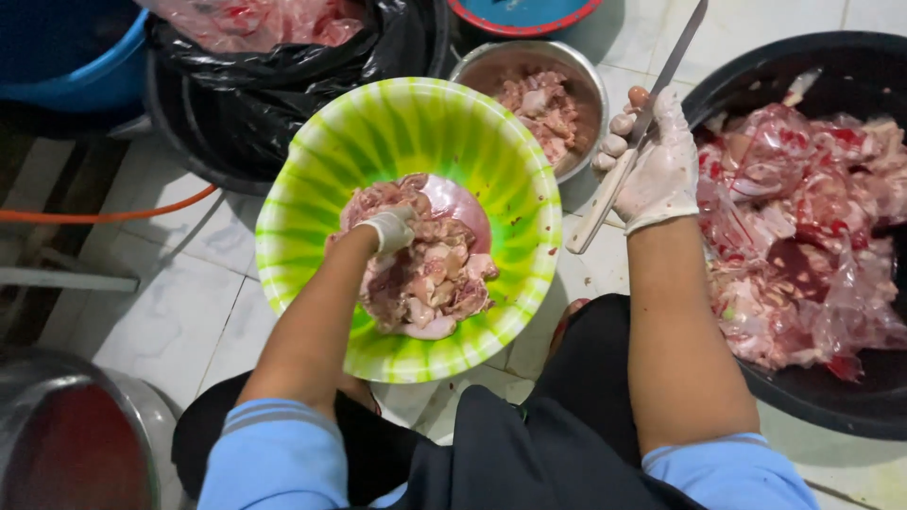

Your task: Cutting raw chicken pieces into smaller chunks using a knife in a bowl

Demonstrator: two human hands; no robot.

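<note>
Here, left hand (pixel 389 229) in meat (pixel 425 274).

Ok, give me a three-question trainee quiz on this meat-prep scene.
1. True or false: the right hand holds a knife.
2. The left hand reaches into which container? A) green bowl B) metal bowl C) black tub
3. Fill in: both hands wear white ____.

Key: 1 true; 2 A; 3 gloves.
</note>
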